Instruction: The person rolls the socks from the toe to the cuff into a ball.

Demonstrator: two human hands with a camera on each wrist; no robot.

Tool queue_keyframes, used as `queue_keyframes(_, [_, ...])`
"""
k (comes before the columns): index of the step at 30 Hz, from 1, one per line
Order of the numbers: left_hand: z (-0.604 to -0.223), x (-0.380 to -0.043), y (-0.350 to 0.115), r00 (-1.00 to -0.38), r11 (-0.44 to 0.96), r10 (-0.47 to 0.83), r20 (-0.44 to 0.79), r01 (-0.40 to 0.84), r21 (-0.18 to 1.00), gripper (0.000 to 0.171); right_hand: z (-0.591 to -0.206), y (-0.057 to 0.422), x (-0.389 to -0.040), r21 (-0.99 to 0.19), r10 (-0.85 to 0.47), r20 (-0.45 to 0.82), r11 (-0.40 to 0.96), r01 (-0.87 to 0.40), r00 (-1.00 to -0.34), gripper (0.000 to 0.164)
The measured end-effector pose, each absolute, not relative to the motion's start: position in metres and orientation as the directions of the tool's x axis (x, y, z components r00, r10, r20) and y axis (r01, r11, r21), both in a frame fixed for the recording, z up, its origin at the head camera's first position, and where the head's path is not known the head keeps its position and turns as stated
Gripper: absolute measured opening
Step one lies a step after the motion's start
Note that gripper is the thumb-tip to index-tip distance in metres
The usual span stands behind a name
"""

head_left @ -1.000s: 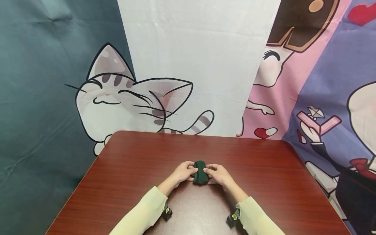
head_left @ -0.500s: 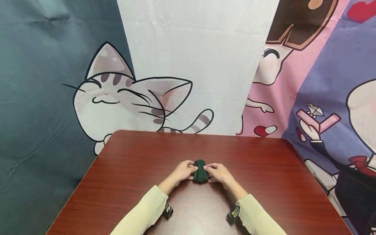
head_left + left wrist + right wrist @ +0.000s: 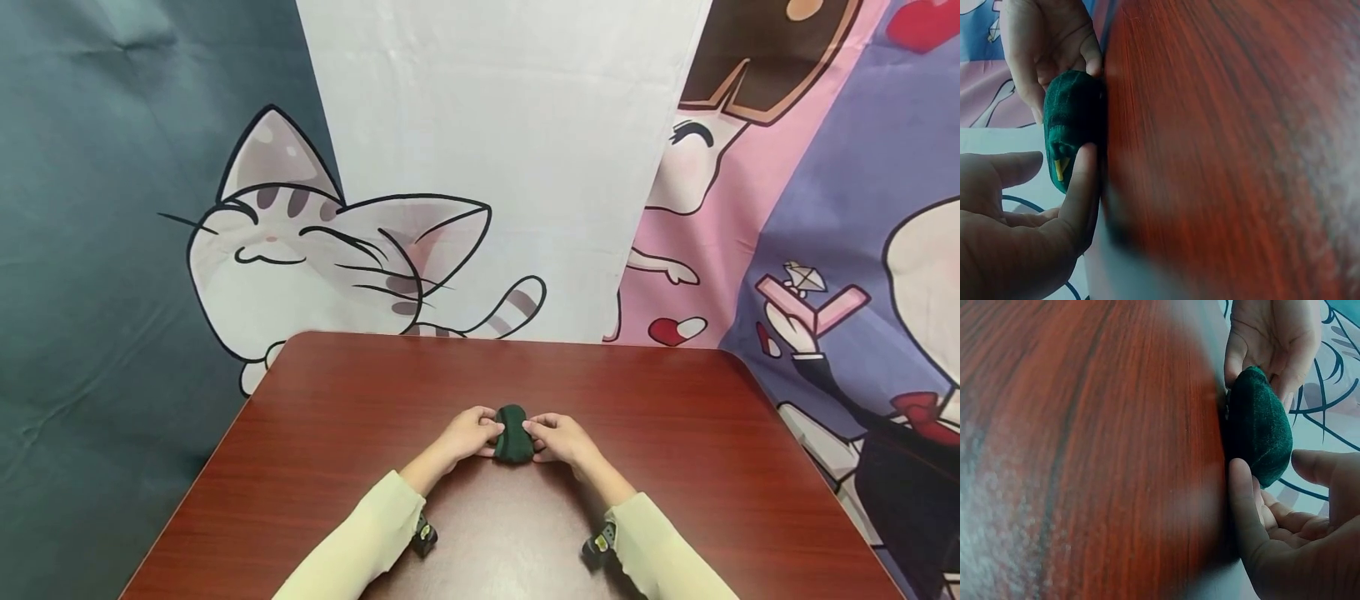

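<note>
A dark green cloth bundle (image 3: 513, 435), plump and rolled up like socks, lies on the table between both hands. My left hand (image 3: 471, 433) holds its left end, thumb over the upper side and fingers low beside the tabletop. On the opposite end, my right hand (image 3: 558, 437) holds it with the thumb at the upper edge and the fingers beneath. A small yellow mark shows on the bundle's left end (image 3: 1062, 167) in the left wrist view. From the right wrist view, the bundle (image 3: 1261, 428) has a smooth, bulging green side.
The reddish-brown wooden table (image 3: 360, 383) has rounded far corners. Behind it hangs a backdrop (image 3: 510, 150) printed with a cartoon cat and figures. Small black devices (image 3: 424, 536) sit at the pale sleeve cuffs on both wrists.
The bundle looks slightly rounder and wider than a second ago. My right thumb has shifted a little outward toward its right edge. Both hands stay at its ends.
</note>
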State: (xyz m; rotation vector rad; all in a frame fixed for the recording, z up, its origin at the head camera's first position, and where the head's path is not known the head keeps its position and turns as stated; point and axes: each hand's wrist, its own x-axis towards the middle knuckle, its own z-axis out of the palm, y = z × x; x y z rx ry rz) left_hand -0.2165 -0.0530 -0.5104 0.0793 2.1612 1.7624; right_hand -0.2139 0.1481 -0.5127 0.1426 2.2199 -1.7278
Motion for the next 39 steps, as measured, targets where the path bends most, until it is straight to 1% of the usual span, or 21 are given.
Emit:
queue_keyframes(11, [-0.512,-0.215,-0.051,-0.934,0.233,0.287,-0.215,-0.150,0.961,0.049,-0.516,0.154,-0.213,-0.932,-0.147,-0.299,0.257,0.255,-0.943,0.035])
queue_keyframes(16, [-0.507,-0.214,-0.055,-0.936,0.256,0.298,-0.186,-0.109,0.960,0.051,-0.513,0.158,-0.212,-0.939,-0.166,-0.273,0.261,0.225,-0.948,0.035])
queue_keyframes(20, [-0.504,-0.212,-0.062,-0.937,0.324,0.313,-0.156,-0.049,0.945,0.050,-0.508,0.163,-0.211,-0.939,-0.178,-0.255,0.279,0.200,-0.950,0.035])
queue_keyframes(25, [-0.498,-0.211,-0.072,-0.936,0.404,0.334,-0.112,0.035,0.914,0.048,-0.500,0.174,-0.214,-0.931,-0.162,-0.222,0.329,0.160,-0.961,0.033])
queue_keyframes(31, [-0.492,-0.211,-0.083,-0.931,0.526,0.364,-0.032,0.178,0.832,0.048,-0.492,0.185,-0.214,-0.922,-0.143,-0.190,0.366,0.126,-0.971,0.032])
queue_keyframes(34, [-0.490,-0.211,-0.089,-0.927,0.552,0.376,-0.005,0.220,0.804,0.046,-0.490,0.189,-0.213,-0.915,-0.130,-0.175,0.387,0.113,-0.976,0.032])
queue_keyframes(39, [-0.486,-0.210,-0.100,-0.924,0.573,0.383,0.022,0.256,0.779,0.047,-0.487,0.196,-0.214,-0.899,-0.128,-0.135,0.432,0.067,-0.983,0.031])
